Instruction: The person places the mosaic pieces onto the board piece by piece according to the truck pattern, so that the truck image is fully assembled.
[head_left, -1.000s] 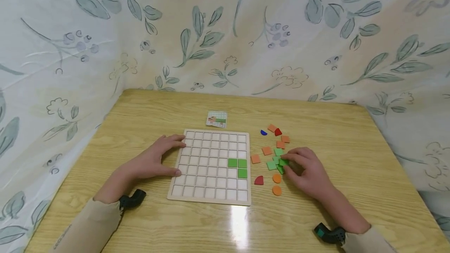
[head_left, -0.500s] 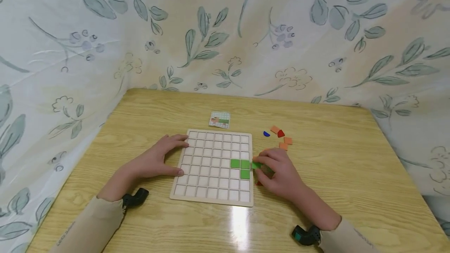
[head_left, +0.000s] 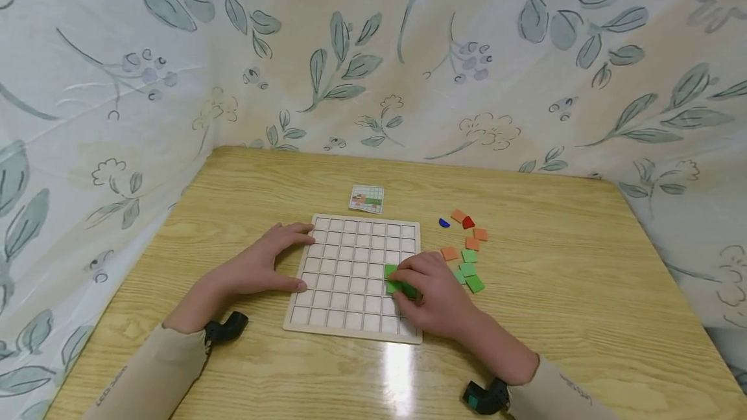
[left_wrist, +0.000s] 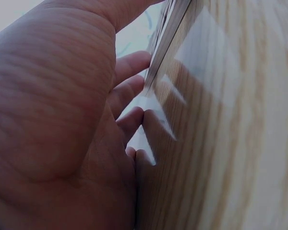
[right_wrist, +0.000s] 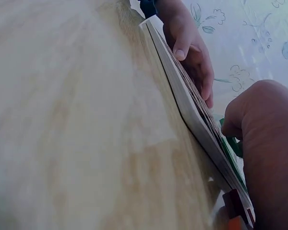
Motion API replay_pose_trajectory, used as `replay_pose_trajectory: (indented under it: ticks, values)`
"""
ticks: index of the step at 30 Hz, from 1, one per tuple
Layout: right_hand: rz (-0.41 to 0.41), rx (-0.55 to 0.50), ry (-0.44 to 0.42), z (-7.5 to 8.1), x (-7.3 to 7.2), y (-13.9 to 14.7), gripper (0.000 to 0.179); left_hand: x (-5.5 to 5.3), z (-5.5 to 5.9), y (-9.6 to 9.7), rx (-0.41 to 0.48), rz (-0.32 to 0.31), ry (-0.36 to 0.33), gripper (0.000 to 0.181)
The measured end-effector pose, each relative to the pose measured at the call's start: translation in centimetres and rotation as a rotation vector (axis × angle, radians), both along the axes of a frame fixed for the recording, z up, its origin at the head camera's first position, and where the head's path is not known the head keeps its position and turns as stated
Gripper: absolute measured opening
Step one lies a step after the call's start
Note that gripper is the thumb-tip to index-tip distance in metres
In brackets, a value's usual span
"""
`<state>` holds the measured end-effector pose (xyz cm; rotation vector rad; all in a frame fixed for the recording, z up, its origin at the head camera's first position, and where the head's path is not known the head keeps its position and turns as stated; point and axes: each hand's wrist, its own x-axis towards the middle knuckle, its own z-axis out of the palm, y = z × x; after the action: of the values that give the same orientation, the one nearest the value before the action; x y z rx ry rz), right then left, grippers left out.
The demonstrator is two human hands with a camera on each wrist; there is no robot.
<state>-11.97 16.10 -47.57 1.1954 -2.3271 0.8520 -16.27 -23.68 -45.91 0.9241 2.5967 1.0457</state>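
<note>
A wooden grid board (head_left: 337,290) lies on the table, its square cells mostly bare. My left hand (head_left: 257,264) rests along its left edge, fingers and thumb spread, tips at the rim; the left wrist view shows those fingers (left_wrist: 129,88) against the board's side. Over the right part of the board, my right hand (head_left: 438,297) pinches a green square tile (head_left: 393,287) between thumb and fingers. A green tile (head_left: 390,270) sits in a cell just behind the fingertips, and others there are partly hidden by the hand. The right wrist view shows the pinched tile (right_wrist: 236,146) above the board.
Loose green tiles (head_left: 467,269) and orange squares (head_left: 480,234) lie right of the board, with a red piece (head_left: 469,221) and a blue half-round piece (head_left: 444,223). A picture card (head_left: 366,199) lies behind the board. Floral cloth (head_left: 373,83) hangs behind the table.
My right hand has picked a green tile from the pile and moved left with it, over the board. The left hand keeps its place at the board's left edge.
</note>
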Motion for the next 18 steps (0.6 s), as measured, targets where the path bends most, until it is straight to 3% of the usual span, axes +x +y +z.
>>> replay_pose_trajectory:
  ticks: [18]
  values:
    - [0.000,0.065,-0.033,0.01,0.10,-0.14,0.023,-0.14,-0.06,0.01,0.000,-0.009,0.017,0.088]
